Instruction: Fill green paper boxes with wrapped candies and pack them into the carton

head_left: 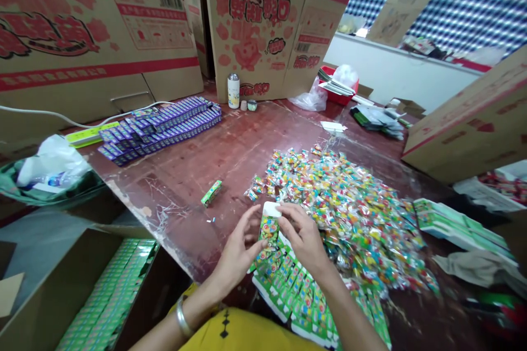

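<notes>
Both my hands hold one small green printed carton (269, 226) upright, its white top flap open. My left hand (239, 249) grips the carton's left side, fingers curled round it. My right hand (302, 233) pinches the flap and the right edge. Below the hands lies a fanned row of flat green cartons (302, 299). To the right spreads a big heap of small clear-wrapped colourful sweets (349, 214). One closed green carton (211, 192) lies alone on the reddish table (193, 164), left of my hands.
Rows of purple cartons (164, 126) lie at the back left. Large printed cardboard boxes (263, 22) stand behind. A small bottle (233, 90) stands by them. An open box of green cartons (111, 290) sits below left. More flat green cartons (457, 225) lie right.
</notes>
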### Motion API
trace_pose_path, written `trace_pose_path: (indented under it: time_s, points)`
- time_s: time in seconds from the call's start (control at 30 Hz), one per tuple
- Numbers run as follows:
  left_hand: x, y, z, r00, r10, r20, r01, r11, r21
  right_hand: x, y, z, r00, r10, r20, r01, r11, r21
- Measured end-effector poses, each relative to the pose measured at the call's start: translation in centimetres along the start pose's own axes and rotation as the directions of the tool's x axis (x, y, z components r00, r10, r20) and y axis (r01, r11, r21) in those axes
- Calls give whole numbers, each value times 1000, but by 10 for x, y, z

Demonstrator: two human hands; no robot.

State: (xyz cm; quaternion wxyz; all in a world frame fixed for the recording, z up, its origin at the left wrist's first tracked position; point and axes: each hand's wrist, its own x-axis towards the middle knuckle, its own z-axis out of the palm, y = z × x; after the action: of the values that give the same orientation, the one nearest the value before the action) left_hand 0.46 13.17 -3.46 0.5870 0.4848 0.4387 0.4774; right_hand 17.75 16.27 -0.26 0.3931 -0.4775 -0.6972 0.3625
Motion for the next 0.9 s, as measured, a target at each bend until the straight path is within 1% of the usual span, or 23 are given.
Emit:
trace_pose_path:
  time_s: [0.07, 0.13, 0.2, 0.23, 0.37, 0.43, 0.53, 0.6, 0.67, 0.73, 0.8, 0.9]
  points:
    - [0, 2, 1, 1000, 5, 24, -4, 1000, -23, -7, 7, 5, 993, 116, 2, -113, 969, 218]
    - [0, 2, 2, 997, 1, 76, 2, 999, -42, -14, 16, 12, 982, 190, -13, -177, 934, 311]
    - [0, 0, 2, 994, -4, 110, 9, 999, -42, -20, 22, 18, 974, 220, -57, -192, 931, 312]
    - [0, -1, 2, 993, -7, 119, 12, 999, -35, -22, 24, 20, 974, 215, -74, -184, 937, 298]
    - [3, -4, 2, 990, -23, 140, 24, 1000, -10, -22, 24, 20, 989, 124, -83, -99, 962, 255]
    - [4, -4, 3, 991, -43, 126, 49, 998, -46, -19, 23, 20, 988, 120, -100, -82, 942, 325]
    - [6, -3, 5, 991, -90, 98, 103, 984, -145, -14, 23, 21, 980, 155, -126, -84, 891, 447]
    - [6, -1, 5, 990, -114, 87, 126, 981, -149, -11, 23, 21, 981, 166, -98, -104, 884, 456]
    - [5, 0, 4, 992, -110, 59, 114, 991, -75, -8, 23, 19, 981, 187, -54, -144, 884, 444]
    - [3, 2, 2, 997, -72, 37, 71, 997, 19, -4, 23, 15, 975, 224, 1, -202, 877, 435]
    - [2, 4, 1, 998, -34, 44, 31, 996, 81, -1, 24, 11, 963, 264, 46, -259, 875, 408]
    - [1, 4, -1, 996, -33, 88, 23, 993, 120, 2, 27, 7, 946, 315, 75, -319, 870, 375]
